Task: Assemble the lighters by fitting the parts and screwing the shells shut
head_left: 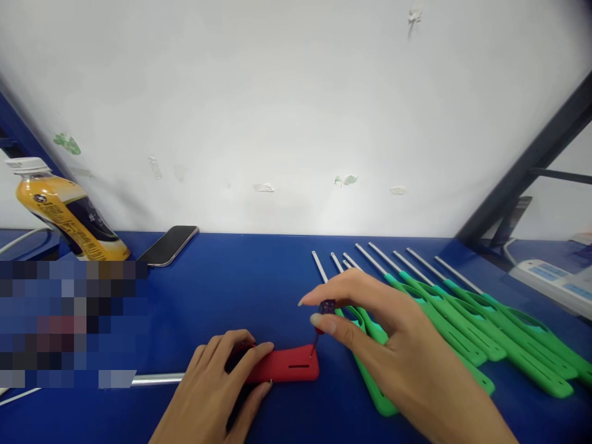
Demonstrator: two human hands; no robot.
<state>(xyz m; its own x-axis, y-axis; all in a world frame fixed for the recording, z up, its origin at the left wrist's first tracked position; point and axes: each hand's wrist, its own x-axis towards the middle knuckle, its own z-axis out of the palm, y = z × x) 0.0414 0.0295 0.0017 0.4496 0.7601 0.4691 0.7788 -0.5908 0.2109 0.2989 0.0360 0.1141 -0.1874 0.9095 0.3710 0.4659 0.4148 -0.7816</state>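
Note:
A red lighter-like tool (293,364) with a silver rod (157,379) lies flat on the blue table, its rod pointing left. Around its red body are the fingers of my left hand (217,376), holding it down. My right hand (388,345) pinches the dark handle of a small screwdriver (327,306) between thumb and forefinger. The screwdriver slants down, and its tip touches the red body near its right end, above a dark slot.
Several green tools with silver rods (509,336) lie on the right of the table (250,265). A phone (170,245) and a yellow bottle (74,216) are at the back left. A white power strip (555,283) sits at the far right. The lower left is pixelated.

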